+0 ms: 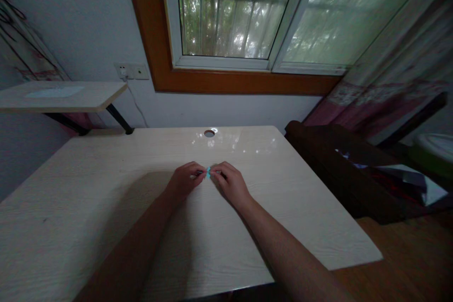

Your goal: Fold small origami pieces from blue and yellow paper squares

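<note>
Handling so slight a piece well calls for light, even pressure from both sides, low over the pale wood-grain tabletop (pixel 297 188), so that any slip drops it only a little way. The left hand (pixel 186 179) and right hand (pixel 231 183) each have thumb and fingers pinched together on a small bright turquoise piece (pixel 208 172) just below the frame's centre; fingertips hide its full shape and material.

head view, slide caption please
Left hand and right hand meet at a small blue object over a pale desk.
</note>
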Demonstrator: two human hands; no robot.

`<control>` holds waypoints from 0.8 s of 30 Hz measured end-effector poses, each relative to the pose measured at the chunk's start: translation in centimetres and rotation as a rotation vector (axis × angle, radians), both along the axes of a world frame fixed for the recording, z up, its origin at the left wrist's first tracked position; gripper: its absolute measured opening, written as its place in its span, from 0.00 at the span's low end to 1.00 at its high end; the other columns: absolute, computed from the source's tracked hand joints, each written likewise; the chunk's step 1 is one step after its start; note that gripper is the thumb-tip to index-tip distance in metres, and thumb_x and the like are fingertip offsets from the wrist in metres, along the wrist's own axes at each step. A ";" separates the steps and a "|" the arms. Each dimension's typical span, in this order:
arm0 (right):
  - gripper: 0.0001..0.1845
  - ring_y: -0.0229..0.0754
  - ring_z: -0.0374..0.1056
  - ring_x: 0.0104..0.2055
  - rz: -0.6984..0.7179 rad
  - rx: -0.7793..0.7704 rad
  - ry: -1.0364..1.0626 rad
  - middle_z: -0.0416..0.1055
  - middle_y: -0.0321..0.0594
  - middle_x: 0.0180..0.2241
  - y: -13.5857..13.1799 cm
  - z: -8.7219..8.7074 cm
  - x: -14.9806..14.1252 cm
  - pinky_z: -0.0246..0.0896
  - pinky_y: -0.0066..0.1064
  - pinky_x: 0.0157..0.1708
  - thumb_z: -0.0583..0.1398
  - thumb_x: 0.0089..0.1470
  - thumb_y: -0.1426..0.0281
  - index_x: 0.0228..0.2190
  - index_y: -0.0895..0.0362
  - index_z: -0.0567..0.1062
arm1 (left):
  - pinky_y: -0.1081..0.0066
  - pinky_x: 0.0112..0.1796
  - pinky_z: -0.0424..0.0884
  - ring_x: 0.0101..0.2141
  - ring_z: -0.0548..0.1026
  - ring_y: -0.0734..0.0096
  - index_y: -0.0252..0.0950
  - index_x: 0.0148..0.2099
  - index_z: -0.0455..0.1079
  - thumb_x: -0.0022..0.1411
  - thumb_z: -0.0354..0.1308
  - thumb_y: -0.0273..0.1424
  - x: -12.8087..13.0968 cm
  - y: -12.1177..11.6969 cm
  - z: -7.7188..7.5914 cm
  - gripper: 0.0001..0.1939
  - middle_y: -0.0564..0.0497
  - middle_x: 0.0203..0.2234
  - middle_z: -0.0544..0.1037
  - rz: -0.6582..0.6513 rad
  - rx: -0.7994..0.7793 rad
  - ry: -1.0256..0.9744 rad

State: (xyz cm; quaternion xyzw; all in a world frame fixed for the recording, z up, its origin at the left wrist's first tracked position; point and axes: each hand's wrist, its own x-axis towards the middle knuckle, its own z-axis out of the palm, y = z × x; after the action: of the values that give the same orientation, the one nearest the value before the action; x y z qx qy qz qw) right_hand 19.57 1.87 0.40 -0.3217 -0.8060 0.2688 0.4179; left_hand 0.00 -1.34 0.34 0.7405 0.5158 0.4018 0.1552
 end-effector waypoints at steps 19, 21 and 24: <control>0.04 0.38 0.68 0.35 -0.060 0.128 -0.153 0.72 0.37 0.33 -0.3 0.1 0.4 0.60 0.27 0.36 0.60 0.59 0.72 0.36 0.54 0.76 | 0.72 0.39 0.70 0.34 0.76 0.72 0.39 0.40 0.74 0.61 0.60 0.25 -0.2 0.0 -0.1 0.06 0.53 0.33 0.78 0.002 -0.004 0.071; 0.05 0.38 0.68 0.35 -0.059 0.131 -0.157 0.72 0.37 0.33 -0.3 0.2 0.4 0.60 0.26 0.36 0.60 0.59 0.72 0.36 0.54 0.76 | 0.72 0.39 0.70 0.35 0.76 0.72 0.39 0.40 0.74 0.61 0.60 0.26 -0.3 0.0 0.0 0.05 0.53 0.33 0.78 -0.004 0.005 0.088; 0.05 0.38 0.69 0.36 -0.054 0.131 -0.169 0.72 0.37 0.33 -0.4 0.2 0.5 0.60 0.26 0.37 0.60 0.59 0.72 0.36 0.54 0.76 | 0.72 0.40 0.69 0.35 0.76 0.71 0.39 0.38 0.75 0.62 0.59 0.26 -0.3 -0.1 0.1 0.04 0.54 0.33 0.79 -0.011 0.015 0.125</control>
State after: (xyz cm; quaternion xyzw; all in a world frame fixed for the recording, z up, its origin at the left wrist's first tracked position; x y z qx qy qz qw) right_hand 20.03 1.52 0.65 -0.3367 -0.8451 0.1762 0.3759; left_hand -0.30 -1.41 0.44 0.7681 0.5174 0.3578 0.1196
